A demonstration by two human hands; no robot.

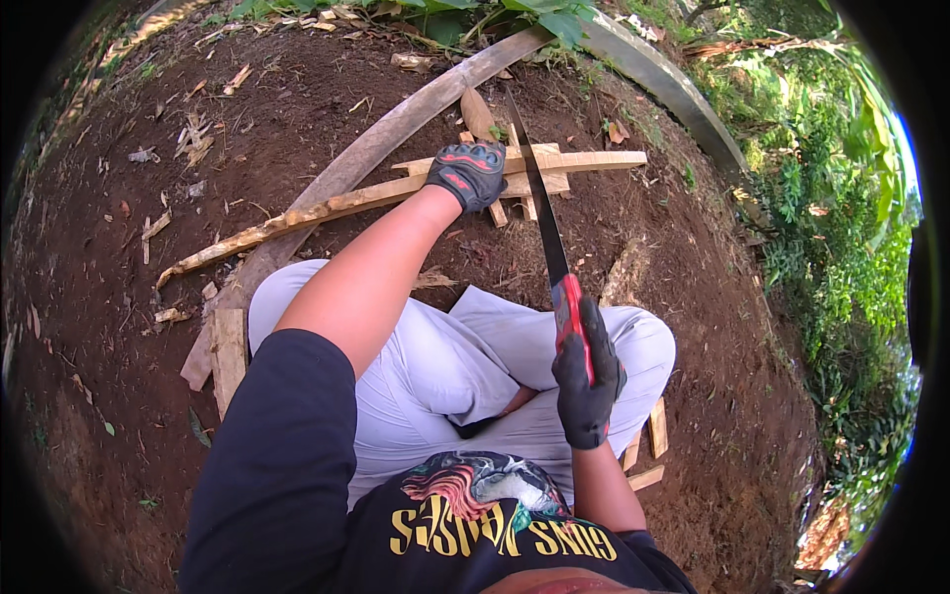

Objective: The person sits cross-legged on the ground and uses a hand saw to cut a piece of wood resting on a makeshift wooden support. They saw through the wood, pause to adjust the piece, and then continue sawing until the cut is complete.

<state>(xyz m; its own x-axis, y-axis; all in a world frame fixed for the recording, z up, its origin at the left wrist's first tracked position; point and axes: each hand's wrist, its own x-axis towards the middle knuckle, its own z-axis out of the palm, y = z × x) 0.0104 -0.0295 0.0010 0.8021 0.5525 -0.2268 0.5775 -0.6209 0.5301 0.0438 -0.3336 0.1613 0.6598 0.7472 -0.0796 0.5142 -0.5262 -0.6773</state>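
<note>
In a black and red glove, my left hand (469, 176) is closed over a long wooden strip (336, 206), which runs from the lower left to the right across several short wood pieces (547, 182). My gloved right hand (588, 381) grips the red and black handle of a handsaw (543, 203). The saw's dark blade points away from me and crosses the strip just right of my left hand. Whether its teeth touch the wood, I cannot tell.
I sit cross-legged on brown soil (119, 327). A long weathered board (381, 134) curves past on the left and far side. Cut wood pieces (657, 428) lie by my right knee, another block (229, 354) by my left. Green plants (841, 257) grow on the right.
</note>
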